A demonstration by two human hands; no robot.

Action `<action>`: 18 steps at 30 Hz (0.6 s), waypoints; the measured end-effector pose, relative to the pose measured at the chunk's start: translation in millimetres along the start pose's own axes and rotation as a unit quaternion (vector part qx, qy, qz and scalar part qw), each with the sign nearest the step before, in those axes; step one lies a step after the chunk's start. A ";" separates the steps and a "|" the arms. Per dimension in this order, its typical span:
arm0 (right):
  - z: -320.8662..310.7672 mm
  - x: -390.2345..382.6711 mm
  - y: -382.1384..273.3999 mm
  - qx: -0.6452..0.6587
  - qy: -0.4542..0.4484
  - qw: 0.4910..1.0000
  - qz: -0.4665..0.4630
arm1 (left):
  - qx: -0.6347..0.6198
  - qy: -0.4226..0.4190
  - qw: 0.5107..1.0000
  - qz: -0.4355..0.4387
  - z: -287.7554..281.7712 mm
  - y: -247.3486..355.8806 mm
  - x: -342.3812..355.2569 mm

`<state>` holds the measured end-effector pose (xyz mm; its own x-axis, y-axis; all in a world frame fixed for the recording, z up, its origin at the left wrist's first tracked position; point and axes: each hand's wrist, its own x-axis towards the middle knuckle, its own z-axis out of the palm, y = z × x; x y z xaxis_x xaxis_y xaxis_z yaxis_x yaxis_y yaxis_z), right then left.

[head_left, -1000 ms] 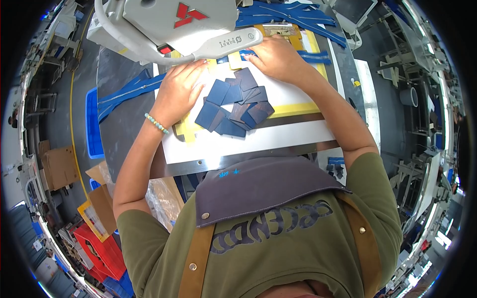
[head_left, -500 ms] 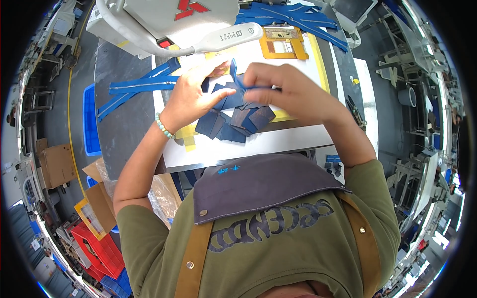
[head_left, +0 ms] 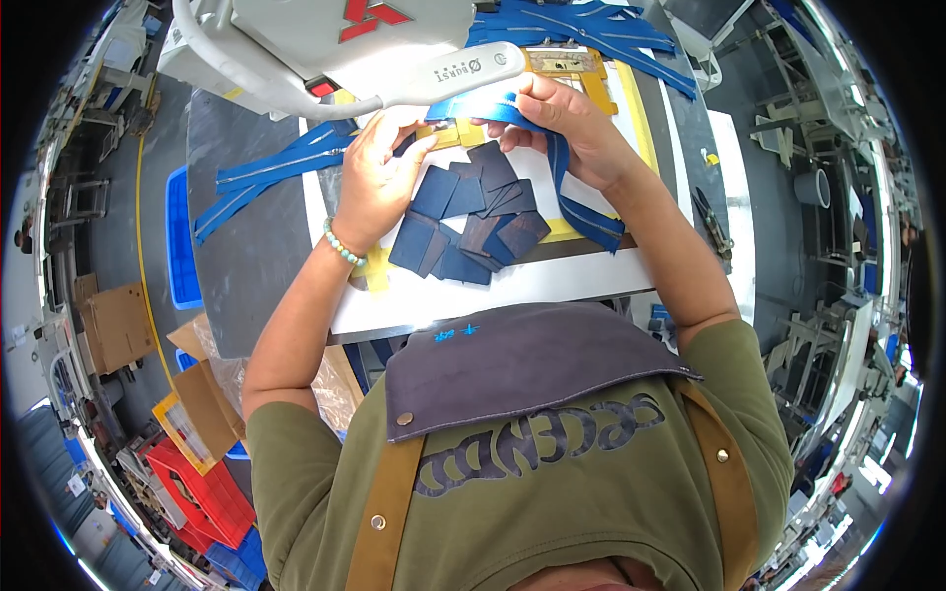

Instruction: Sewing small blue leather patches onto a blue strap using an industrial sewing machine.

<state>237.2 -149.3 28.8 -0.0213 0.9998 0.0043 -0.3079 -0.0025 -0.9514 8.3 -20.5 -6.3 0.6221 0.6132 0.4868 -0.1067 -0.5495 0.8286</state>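
My right hand (head_left: 572,123) is closed on a blue zipper (head_left: 560,163), pinching it between thumb and fingers. One part of the zipper runs left under the pale machine arm, brightly lit; the other drapes down to the right of a pile of dark blue fabric patches (head_left: 463,271). My left hand (head_left: 379,172), with a beaded bracelet at the wrist, is left of the pile. Its thumb stands apart from the fingers, whose tips are near the zipper's left end; whether they touch it is unclear. A yellow template piece (head_left: 458,133) lies between the hands.
The white sewing machine (head_left: 286,44) overhangs the far side of the table. More blue zippers (head_left: 286,163) lie at left, and a heap of zippers (head_left: 581,25) lies at far right. A yellow metal-fitted frame (head_left: 596,89) sits behind my right hand. Small tools (head_left: 711,222) rest at right.
My right hand has moved up and away from the patches, drawing out the zipper, which now hangs at right. My left hand has shifted slightly away from the pile, uncovering more patches.
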 end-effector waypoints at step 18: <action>5.3 2.4 8.0 -0.224 0.073 0.968 0.087 | 0.050 -0.048 0.996 -0.061 -16.0 -2.1 3.3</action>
<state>229.6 -147.1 22.9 0.1093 0.9776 -0.1798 0.1330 -0.1936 -0.9720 -1.9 -8.3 -2.1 0.6978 0.6240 0.3516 0.0488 -0.5312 0.8459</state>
